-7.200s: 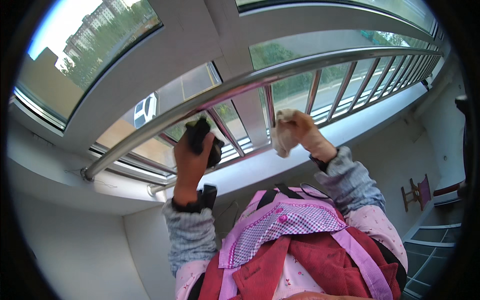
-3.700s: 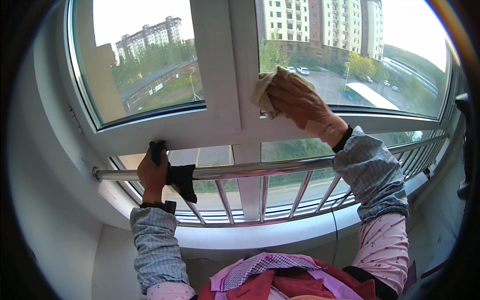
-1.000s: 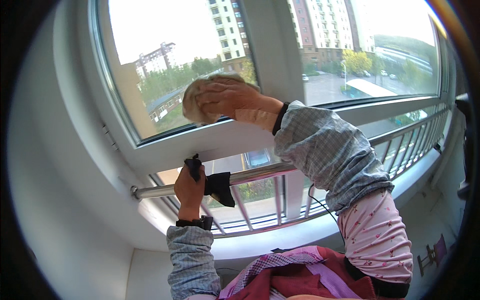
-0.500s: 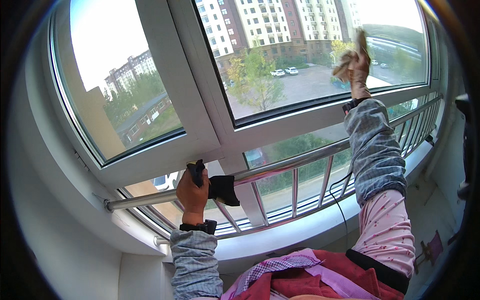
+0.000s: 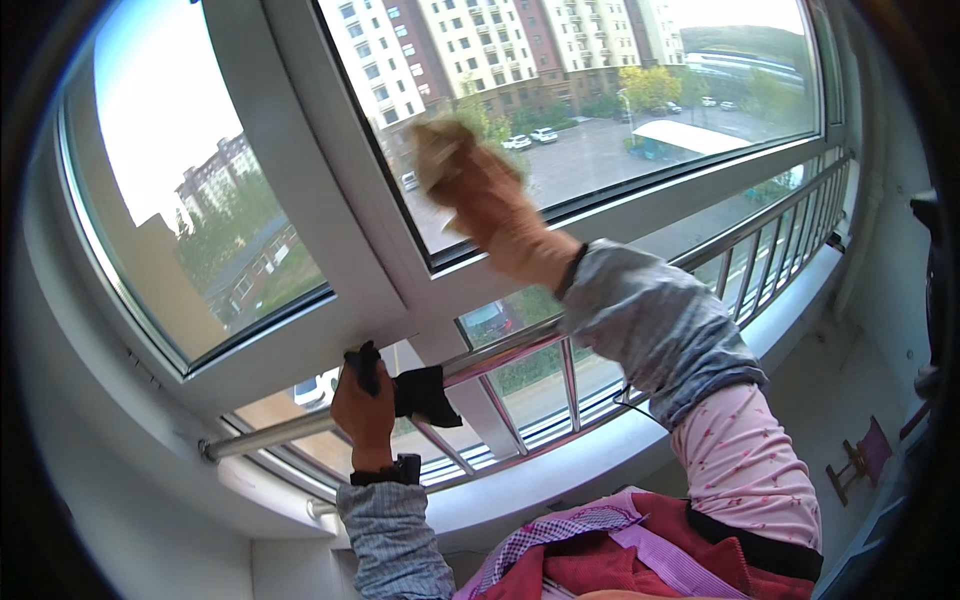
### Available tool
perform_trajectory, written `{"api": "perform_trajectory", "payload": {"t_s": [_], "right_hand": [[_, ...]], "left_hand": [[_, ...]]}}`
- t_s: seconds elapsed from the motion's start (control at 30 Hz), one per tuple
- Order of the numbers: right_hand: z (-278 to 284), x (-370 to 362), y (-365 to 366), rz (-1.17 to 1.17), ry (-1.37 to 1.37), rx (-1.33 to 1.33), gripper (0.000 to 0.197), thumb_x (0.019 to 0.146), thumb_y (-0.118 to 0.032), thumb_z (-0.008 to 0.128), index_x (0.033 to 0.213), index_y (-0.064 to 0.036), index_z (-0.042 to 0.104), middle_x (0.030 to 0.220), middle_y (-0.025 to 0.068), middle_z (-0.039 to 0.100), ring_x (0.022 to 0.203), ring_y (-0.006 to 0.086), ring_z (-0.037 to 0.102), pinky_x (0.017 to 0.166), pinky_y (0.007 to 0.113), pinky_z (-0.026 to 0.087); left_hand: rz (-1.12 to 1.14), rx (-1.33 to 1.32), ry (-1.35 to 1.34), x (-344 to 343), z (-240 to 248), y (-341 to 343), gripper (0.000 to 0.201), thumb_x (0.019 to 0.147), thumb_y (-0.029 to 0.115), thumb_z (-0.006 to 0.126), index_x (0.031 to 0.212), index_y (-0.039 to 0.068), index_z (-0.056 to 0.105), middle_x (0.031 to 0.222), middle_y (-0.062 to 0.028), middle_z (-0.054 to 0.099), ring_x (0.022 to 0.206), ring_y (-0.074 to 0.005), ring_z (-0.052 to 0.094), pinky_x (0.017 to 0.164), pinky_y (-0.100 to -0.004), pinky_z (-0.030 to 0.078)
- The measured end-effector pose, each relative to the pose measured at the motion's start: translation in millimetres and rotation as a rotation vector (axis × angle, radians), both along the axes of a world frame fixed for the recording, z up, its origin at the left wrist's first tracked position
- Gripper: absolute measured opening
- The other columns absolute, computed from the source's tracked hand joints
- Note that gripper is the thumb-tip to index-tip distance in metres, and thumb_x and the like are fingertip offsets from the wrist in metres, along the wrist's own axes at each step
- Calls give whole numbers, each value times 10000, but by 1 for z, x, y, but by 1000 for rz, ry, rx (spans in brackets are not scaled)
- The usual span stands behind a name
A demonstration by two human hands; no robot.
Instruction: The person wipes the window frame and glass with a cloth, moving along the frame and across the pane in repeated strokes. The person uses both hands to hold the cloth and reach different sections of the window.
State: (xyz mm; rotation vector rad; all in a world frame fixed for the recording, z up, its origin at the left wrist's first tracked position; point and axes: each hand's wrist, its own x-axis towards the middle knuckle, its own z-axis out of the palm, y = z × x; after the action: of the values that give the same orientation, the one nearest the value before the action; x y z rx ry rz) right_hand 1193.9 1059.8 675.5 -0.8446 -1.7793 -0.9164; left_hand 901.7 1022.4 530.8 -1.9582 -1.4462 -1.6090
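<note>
My right hand [image 5: 495, 205] is at the left part of the large window pane [image 5: 590, 165], blurred by motion. It is closed on a pale tan cloth [image 5: 442, 155] that lies at the glass near the frame. Lower down, my left hand [image 5: 364, 412] is closed at the metal railing's top bar [image 5: 290, 430]. A black cloth [image 5: 428, 394] is in that hand: one bunch pokes out above the fingers, and a flap lies over the bar beside them. How far the fingers wrap the bar is hidden.
White window frame [image 5: 330, 160] parts the large pane from a narrower left pane [image 5: 200, 210]. Below runs the railing with upright bars [image 5: 570, 385] and a white sill [image 5: 560, 450]. A small wooden stool [image 5: 858, 458] stands on the floor at right. Buildings and cars show outside.
My right hand has swept with the cloth from the right part of the large pane to its lower left. My left hand stays at the railing. The whole view has shifted slightly.
</note>
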Motion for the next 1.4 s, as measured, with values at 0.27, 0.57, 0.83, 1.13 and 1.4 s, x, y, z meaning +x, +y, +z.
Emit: {"api": "perform_trajectory", "payload": {"t_s": [0.27,0.57,0.83,1.13,1.4], "right_hand": [[9,34,6,60,-323,112,445,891,-174,641,1318,-279,572,1489,-9,443,1430,219,349,1188,412,312],[52,258,-63,44,56,47,480,847,-104,628,1320,-154,560,1294,96,541,1142,256,455,942,400,359],[41,504,-60,465,1058,-61,670,928,-649,512,1376,-151,511,653,-8,509,404,74,432,344,230,338],[28,695,-11,1339,1400,-248,225,988,-385,556,1108,-197,580,951,29,575,848,147,582,601,241,477],[149,321,19,440,144,179,377,912,-160,660,1271,-95,567,1164,81,556,1046,239,578,886,346,542]], "left_hand": [[-48,-14,-69,-4,-9,-1,286,887,263,699,1074,48,665,945,-153,712,867,-350,694,766,-405,535],[-106,162,3,100,-15,-30,213,884,230,696,940,32,641,805,-142,652,730,-357,654,664,-410,511],[-143,7,-31,232,6,-38,266,877,245,699,1028,27,688,849,-177,704,807,-365,700,710,-412,537],[134,-159,155,275,29,-28,334,863,388,679,903,58,712,750,-201,683,715,-407,672,642,-457,535],[124,-120,130,272,24,-26,343,872,401,655,920,67,717,765,-209,686,725,-413,672,651,-464,539]]}}
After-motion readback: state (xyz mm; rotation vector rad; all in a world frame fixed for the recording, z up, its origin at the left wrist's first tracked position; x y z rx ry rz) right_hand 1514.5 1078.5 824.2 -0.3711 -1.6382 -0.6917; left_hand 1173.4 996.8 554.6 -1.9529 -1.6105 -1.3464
